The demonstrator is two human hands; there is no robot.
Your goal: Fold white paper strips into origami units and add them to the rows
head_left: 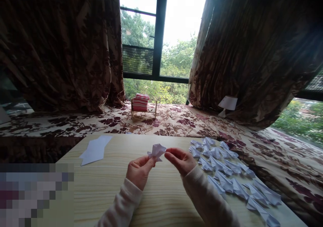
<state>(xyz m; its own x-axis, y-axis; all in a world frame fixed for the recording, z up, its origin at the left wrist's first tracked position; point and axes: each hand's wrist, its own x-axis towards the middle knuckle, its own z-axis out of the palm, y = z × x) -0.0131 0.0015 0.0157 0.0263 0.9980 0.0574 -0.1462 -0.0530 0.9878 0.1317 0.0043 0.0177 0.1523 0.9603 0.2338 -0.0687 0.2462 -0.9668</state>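
Note:
A small folded white paper piece (157, 150) is held up above the middle of the table. My left hand (141, 169) pinches its lower left side between thumb and fingers. At its right tip, the thumb and forefinger of my right hand (181, 159) are closed on the paper's edge. Several folded white paper pieces (227, 183) with pointed ends lie in loose rows to the right of my right hand. Flat white paper sheets (96, 149) rest at the far left of the table.
The pale wooden table (106, 193) ends near a ledge covered in floral cloth (176, 119). On the ledge stand a small rack (144, 111) with folded red-and-white cloths (140, 102) and a white lamp (227, 103). Patterned curtains (234, 45) flank the window. The lower left corner is pixelated.

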